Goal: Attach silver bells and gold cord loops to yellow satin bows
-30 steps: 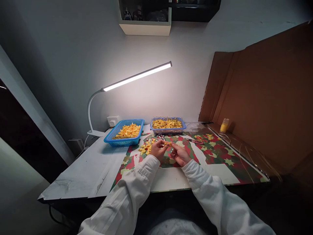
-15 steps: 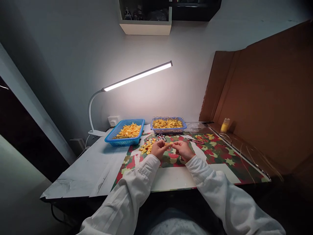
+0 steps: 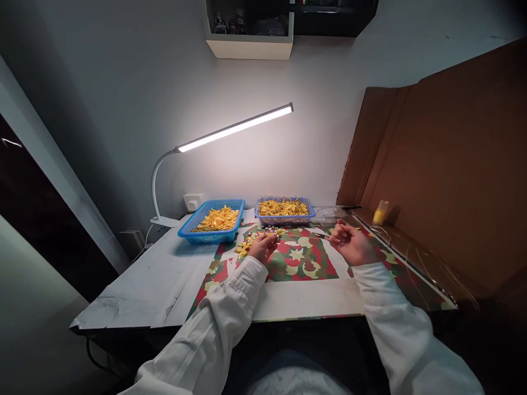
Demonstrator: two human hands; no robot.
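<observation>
The left hand (image 3: 263,248) pinches a small yellow flower (image 3: 280,232) between thumb and fingertips, holding it above a glossy sheet (image 3: 296,269) printed with red, green and cream shapes. The right hand (image 3: 353,244), well apart from the left, is raised with its fingers curled inward; whether it grips anything thin, I cannot tell. Just beside the left hand lie loose, pointed yellow pieces (image 3: 244,249). Behind them, a meshed blue plastic basket (image 3: 212,239) holds a heap of thin, petal-like yellow bits (image 3: 220,219); a smaller bluish-purple basket (image 3: 284,221) holds a tangle of golden, wiry strands (image 3: 282,207). Smooth brown cardboard (image 3: 444,153) stands at right.
</observation>
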